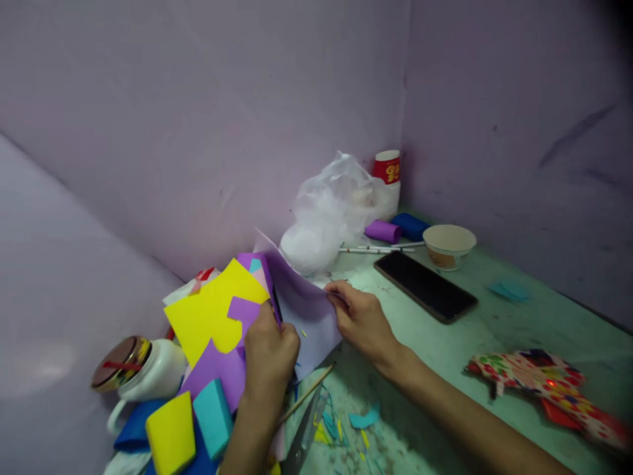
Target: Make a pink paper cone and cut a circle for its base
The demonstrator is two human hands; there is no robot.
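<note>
My right hand (357,318) pinches the edge of a thin lilac sheet (309,330), which bends up on its left side. My left hand (270,346) is closed in a fist against a pile of coloured sheets; what its fingers grip is hidden. In that pile are a yellow sheet (202,303) with a curved cutout and a purple sheet (222,373). Below the hands lie scissors (301,435) and a thin wooden stick (309,392), among blue and yellow scraps (366,417).
A white mug (161,369) with a brown lid and folded yellow (171,432) and blue (212,417) pieces stand at left. Behind are a plastic bag (331,204) and stacked paper cups (387,168). A phone (425,285), a paper bowl (449,245) and a patterned pouch (534,382) lie right.
</note>
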